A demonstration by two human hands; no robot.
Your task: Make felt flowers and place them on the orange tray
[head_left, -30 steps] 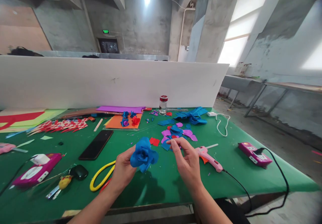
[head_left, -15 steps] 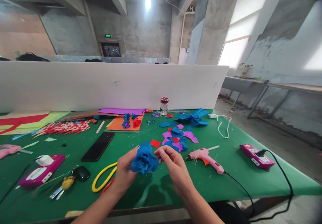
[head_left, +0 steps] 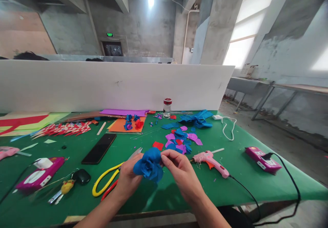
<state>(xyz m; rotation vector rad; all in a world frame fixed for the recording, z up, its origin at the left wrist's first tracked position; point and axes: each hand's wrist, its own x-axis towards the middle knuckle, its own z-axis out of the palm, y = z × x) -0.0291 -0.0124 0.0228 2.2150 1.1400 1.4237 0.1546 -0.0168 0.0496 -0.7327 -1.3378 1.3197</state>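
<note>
A blue paper flower (head_left: 148, 166) is held above the green table (head_left: 176, 200), its open petals facing the camera. My left hand (head_left: 130, 175) is closed round its underside at the left; most of those fingertips are hidden behind the petals. On the right side, my right hand (head_left: 180, 168) pinches the edge of a blue petal between thumb and forefinger. Scissors with yellow and red handles (head_left: 106, 180) lie partly under my left hand. A pink glue gun (head_left: 211, 161) rests right of my right hand.
Blue, purple and red paper petals (head_left: 180, 141) lie behind my hands. A black phone (head_left: 99, 148), keys with a yellow charm (head_left: 67, 187) and a magenta power strip (head_left: 42, 175) are leftward. Another strip (head_left: 263, 159) and a glass jar (head_left: 167, 108) stand beyond.
The flower has tilted and turned slightly in my left hand. My right hand has come closer and now touches its right petal. The scissors' blades show more.
</note>
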